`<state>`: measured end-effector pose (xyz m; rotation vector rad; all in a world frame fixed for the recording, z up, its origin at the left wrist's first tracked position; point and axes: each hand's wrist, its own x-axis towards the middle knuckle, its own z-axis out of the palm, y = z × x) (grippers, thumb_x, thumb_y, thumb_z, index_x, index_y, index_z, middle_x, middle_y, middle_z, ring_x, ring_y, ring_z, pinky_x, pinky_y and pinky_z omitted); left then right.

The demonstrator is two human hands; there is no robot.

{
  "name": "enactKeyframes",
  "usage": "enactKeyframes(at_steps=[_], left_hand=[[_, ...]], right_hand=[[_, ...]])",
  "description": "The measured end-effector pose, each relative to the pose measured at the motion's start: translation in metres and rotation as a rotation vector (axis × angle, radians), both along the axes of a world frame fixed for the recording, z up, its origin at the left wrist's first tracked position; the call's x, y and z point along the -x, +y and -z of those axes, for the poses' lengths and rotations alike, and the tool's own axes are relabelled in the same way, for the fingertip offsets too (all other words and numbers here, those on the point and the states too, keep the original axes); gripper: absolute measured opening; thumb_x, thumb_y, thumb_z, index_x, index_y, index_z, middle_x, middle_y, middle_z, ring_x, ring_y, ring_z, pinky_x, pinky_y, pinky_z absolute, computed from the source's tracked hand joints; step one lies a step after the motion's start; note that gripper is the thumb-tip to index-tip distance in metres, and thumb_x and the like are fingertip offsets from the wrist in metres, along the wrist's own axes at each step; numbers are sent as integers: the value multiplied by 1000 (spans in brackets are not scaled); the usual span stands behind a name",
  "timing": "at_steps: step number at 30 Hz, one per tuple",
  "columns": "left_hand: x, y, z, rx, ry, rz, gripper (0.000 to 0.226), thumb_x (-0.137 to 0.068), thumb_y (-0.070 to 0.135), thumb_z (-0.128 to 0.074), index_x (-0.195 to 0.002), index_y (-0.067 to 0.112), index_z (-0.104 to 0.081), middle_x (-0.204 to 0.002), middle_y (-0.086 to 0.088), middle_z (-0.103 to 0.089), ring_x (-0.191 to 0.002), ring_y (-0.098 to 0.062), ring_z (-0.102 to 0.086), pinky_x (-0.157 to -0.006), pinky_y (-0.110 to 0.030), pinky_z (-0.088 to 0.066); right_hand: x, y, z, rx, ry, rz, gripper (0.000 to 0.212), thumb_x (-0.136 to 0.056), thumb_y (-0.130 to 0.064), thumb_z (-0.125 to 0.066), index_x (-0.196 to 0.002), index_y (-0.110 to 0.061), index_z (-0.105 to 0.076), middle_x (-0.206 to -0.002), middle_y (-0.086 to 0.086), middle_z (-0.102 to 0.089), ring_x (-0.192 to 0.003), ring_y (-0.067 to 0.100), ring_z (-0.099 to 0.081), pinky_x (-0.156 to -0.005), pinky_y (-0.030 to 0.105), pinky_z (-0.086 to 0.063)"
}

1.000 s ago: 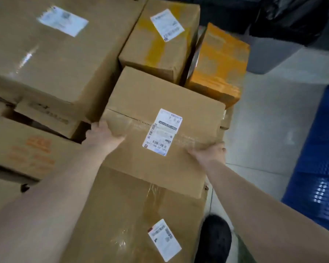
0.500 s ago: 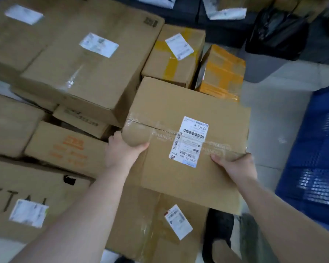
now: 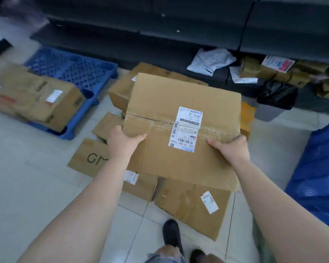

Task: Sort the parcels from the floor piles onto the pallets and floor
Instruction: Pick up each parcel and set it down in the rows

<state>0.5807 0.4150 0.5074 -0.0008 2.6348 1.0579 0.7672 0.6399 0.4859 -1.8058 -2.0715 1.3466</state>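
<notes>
Both hands grip one large brown cardboard box point(image 3: 180, 130) with a white shipping label point(image 3: 185, 129) on its taped top. The left hand point(image 3: 123, 141) clamps the near-left edge, thumb on top; the right hand point(image 3: 230, 147) clamps the near-right edge. The box is held above a pile of brown cardboard parcels point(image 3: 190, 204) on the pale tiled floor point(image 3: 27, 186). A blue plastic pallet point(image 3: 74, 71) carrying cartons lies to the left
</notes>
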Motion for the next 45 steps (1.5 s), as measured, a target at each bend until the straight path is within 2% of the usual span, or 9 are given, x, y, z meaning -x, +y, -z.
enactKeyframes(at_steps=[4, 8, 12, 16, 21, 31, 37, 42, 45], left_hand=[[-26, -92, -48, -48, 94, -174, 52, -65, 45, -82, -100, 19, -54, -101, 1, -59, -101, -26, -60, -84, -37, -50], [-50, -182, -83, -56, 152, -414, 64, -60, 46, -84, -109, 15, -57, -113, -6, -62, -109, -29, -58, -89, -42, -49], [-68, -273, -103, -77, 199, -584, 66, -59, 44, -84, -111, 16, -56, -115, -5, -63, -110, -29, -58, -91, -44, -49], [-72, -362, -112, -91, 228, -694, 68, -58, 43, -85, -113, 16, -55, -114, -4, -63, -111, -29, -57, -92, -43, -48], [-49, -475, -110, -112, 228, -741, 69, -56, 45, -86, -112, 16, -56, -112, -4, -64, -108, -29, -59, -90, -45, -50], [59, -662, -112, -143, 238, -770, 68, -58, 46, -86, -111, 17, -56, -114, -3, -64, -107, -28, -60, -91, -46, -50], [164, -714, -101, -149, 237, -766, 68, -60, 44, -85, -114, 17, -55, -115, -4, -63, -108, -29, -59, -91, -47, -50], [270, -744, -95, -146, 255, -800, 73, -63, 40, -85, -123, 14, -53, -121, -5, -61, -113, -29, -56, -92, -42, -48], [331, -762, -97, -144, 263, -824, 78, -62, 41, -85, -126, 14, -51, -125, -6, -59, -114, -30, -56, -94, -45, -48]], right_hand=[[18, -61, -40, -29, 90, -197, 106, -53, -56, -85, -130, 0, -38, -133, 14, -50, -121, 33, -51, -96, 46, -46], [46, -129, -75, -56, 160, -404, 104, -57, -56, -83, -129, 1, -36, -134, 15, -47, -123, 34, -48, -97, 46, -44], [72, -209, -96, -46, 220, -555, 102, -59, -54, -83, -129, 1, -35, -134, 16, -46, -123, 34, -48, -96, 44, -44], [95, -294, -104, -58, 260, -657, 101, -60, -53, -83, -130, 2, -35, -135, 15, -44, -126, 33, -45, -97, 41, -42], [142, -404, -104, -60, 264, -728, 107, -55, -58, -83, -131, 0, -34, -135, 12, -45, -124, 33, -47, -98, 47, -43], [265, -591, -101, -48, 295, -751, 104, -57, -56, -83, -130, -1, -34, -135, 13, -45, -125, 33, -46, -98, 45, -43], [367, -645, -93, -62, 309, -743, 102, -57, -56, -83, -129, -3, -35, -132, 12, -46, -121, 31, -49, -95, 46, -45], [485, -678, -86, -55, 332, -762, 104, -56, -55, -84, -132, -3, -34, -134, 11, -43, -124, 32, -46, -97, 48, -44], [553, -695, -86, -32, 325, -771, 105, -54, -55, -85, -130, -2, -37, -133, 12, -46, -124, 33, -46, -97, 48, -44]])
